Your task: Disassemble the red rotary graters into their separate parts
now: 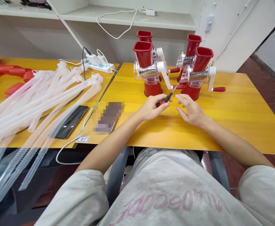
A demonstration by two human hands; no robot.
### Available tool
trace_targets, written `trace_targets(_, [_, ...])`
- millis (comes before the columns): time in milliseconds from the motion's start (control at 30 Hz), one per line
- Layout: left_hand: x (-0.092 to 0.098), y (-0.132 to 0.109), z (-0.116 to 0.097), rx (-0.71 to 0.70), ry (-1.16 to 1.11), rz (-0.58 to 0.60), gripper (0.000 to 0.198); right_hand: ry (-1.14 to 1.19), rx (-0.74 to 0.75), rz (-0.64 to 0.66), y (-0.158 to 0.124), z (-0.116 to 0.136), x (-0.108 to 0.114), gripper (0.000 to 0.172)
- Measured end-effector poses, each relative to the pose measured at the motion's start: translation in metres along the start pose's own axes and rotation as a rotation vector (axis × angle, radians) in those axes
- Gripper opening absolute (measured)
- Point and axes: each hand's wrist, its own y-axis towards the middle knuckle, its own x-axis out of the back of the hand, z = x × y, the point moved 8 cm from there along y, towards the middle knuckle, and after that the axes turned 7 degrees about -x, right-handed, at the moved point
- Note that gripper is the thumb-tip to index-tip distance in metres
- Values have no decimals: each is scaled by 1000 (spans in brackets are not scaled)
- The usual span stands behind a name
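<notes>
Screwdriver [170, 95] pinched between thumb and fingers of left hand [153, 108], over mid bench [233, 119]. Red-black handle mostly hidden in the grip; thin metal shaft slants up-right, tip lost against a grater. Right hand [192, 110] just beside it, fingers spread, holding nothing. Four graters [149, 67] by the back edge: glossy red plastic hoppers and bases, clear housings, perforated steel drums, white cranks. Phone [108, 116] near left edge blurred out. Translucent ribbed strips [45, 94] heaped on the next table, cut off by frame. Sticker [83, 139] at front left corner unreadable; pink shirt print [175, 202] upside down, illegible.
</notes>
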Motion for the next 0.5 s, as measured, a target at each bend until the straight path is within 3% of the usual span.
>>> trace_targets(67, [-19,12,-5,-4,46,91,43,-148,-8,30,1,0,-5,65])
trace_targets(200, [-45,28,-9,5,63,160,48,-258,-109,30,-4,-14,-1,41])
trace_targets(300, [-57,27,-4,20,7,218,75,-282,-131,10,-13,-18,4,31])
trace_targets(400, [-42,22,9,23,-66,80,98,-305,-145,5,-19,-20,10,32])
trace_targets(500, [-7,16,24,-5,-121,-194,96,-198,-342,41,-21,-45,21,31])
